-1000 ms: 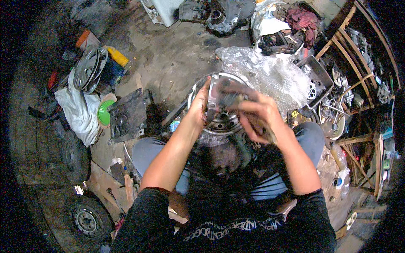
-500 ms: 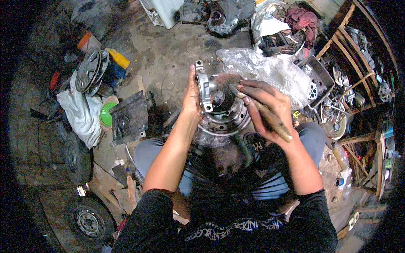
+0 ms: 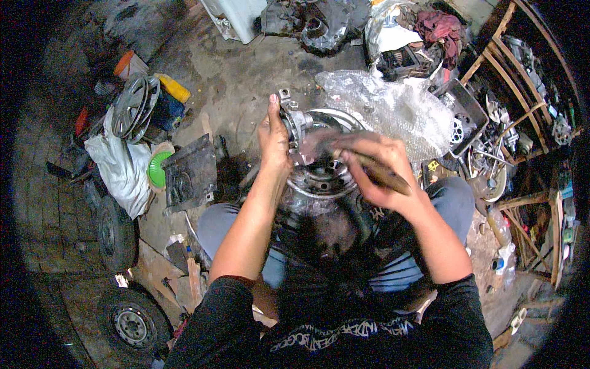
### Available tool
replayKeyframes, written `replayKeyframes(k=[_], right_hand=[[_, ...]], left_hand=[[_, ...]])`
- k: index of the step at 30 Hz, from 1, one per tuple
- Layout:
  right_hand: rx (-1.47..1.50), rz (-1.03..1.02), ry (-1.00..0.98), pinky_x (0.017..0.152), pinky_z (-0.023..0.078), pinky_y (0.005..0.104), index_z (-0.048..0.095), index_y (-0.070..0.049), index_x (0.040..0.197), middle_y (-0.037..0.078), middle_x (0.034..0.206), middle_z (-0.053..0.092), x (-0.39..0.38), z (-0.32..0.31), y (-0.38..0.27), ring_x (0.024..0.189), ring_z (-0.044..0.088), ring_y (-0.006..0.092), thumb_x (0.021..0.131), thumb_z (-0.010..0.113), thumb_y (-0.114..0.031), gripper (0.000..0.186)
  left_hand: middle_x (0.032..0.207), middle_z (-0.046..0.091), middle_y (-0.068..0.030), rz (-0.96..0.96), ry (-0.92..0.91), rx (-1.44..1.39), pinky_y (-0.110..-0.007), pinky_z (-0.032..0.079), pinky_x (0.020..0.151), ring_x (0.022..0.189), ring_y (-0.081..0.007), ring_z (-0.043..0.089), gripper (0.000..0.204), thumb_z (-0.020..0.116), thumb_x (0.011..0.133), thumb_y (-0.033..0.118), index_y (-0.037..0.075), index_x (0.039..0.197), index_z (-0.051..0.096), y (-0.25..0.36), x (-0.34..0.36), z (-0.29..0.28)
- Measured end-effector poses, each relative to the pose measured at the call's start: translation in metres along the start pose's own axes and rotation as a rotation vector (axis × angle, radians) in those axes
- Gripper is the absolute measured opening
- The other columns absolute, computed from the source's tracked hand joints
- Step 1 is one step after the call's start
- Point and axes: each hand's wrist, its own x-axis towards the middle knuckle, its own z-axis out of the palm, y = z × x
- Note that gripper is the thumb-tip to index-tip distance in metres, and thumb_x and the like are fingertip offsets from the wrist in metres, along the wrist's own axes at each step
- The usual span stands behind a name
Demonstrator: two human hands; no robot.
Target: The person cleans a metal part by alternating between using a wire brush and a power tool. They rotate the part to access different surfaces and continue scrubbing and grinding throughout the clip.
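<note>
Gripping a silver metal part (image 3: pixel 296 126) along its left side, the left hand (image 3: pixel 275 141) holds it above the left edge of a wheel rim (image 3: pixel 322 186), between the person's left knee (image 3: pixel 220 226) and right knee (image 3: pixel 455 203). The thumb points up along the part, toward the lug at its far end; the other fingers are mostly hidden behind it, so how far they wrap cannot be told. The part's long axis runs away from the person, its far end leaning slightly left, and its inner side faces right, toward the brush (image 3: pixel 387 174). Whether its near end touches the rim is unclear.

The right hand (image 3: pixel 384 154) is closed around the brush's wooden handle, fingers above and thumb beneath, with little gap between them. That handle lies aslant, from the fingertips at the upper left down toward the right wrist, so its line crosses the part's axis rather than following it. The bristle end is blurred over the middle of the rim, just to the right of the part; whether the bristles touch metal cannot be told. The left hand is the nearer one, in contact with the part, while the right fingertips sit apart from it. Clear bubble wrap (image 3: pixel 393 111) lies on the floor (image 3: pixel 246 67) beyond the rim's upper right edge.
</note>
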Motion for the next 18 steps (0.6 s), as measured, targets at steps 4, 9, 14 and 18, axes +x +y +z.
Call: replayKeyframes(k=[4, 9, 14, 18], right_hand=[[0.015, -0.035, 0.078, 0.087, 0.054, 0.0379, 0.072, -0.001, 0.099, 0.016, 0.102, 0.072, 0.003, 0.001, -0.003, 0.097, 0.07, 0.0312, 0.084, 0.064, 0.002, 0.018], [-0.057, 0.002, 0.019, 0.089, 0.053, 0.0378, 0.071, 0.0, 0.1, 0.016, 0.103, 0.072, 0.003, -0.003, -0.007, 0.097, 0.069, 0.0317, 0.085, 0.062, 0.001, 0.017], [-0.08, 0.048, 0.232, 0.083, 0.054, 0.0393, 0.071, -0.004, 0.106, 0.016, 0.099, 0.072, 0.013, -0.016, 0.003, 0.091, 0.07, 0.0332, 0.089, 0.064, -0.012, 0.019], [-0.02, 0.202, 0.152, 0.091, 0.051, 0.0352, 0.07, 0.001, 0.112, 0.016, 0.109, 0.071, 0.011, -0.016, -0.016, 0.102, 0.069, 0.0276, 0.094, 0.061, -0.015, 0.026]], left_hand=[[0.079, 0.069, -0.0077, 0.022, 0.003, -0.104, -0.034, 0.057, 0.059, 0.067, -0.0195, 0.068, 0.057, 0.057, 0.092, 0.063, 0.006, 0.094, 0.065, 0.003, -0.003, 0.003], [0.076, 0.067, -0.0079, -0.137, -0.032, -0.146, -0.035, 0.058, 0.052, 0.057, -0.0189, 0.065, 0.069, 0.057, 0.085, 0.074, 0.006, 0.099, 0.061, -0.009, 0.004, 0.004], [0.071, 0.064, -0.0079, -0.359, -0.133, -0.278, -0.023, 0.045, 0.03, 0.036, -0.0138, 0.052, 0.067, 0.054, 0.082, 0.079, 0.013, 0.091, 0.055, -0.011, 0.008, -0.009], [0.072, 0.064, -0.0079, -0.337, -0.317, -0.314, -0.024, 0.048, 0.033, 0.039, -0.014, 0.055, 0.069, 0.053, 0.08, 0.081, 0.013, 0.096, 0.055, -0.032, 0.025, -0.026]])
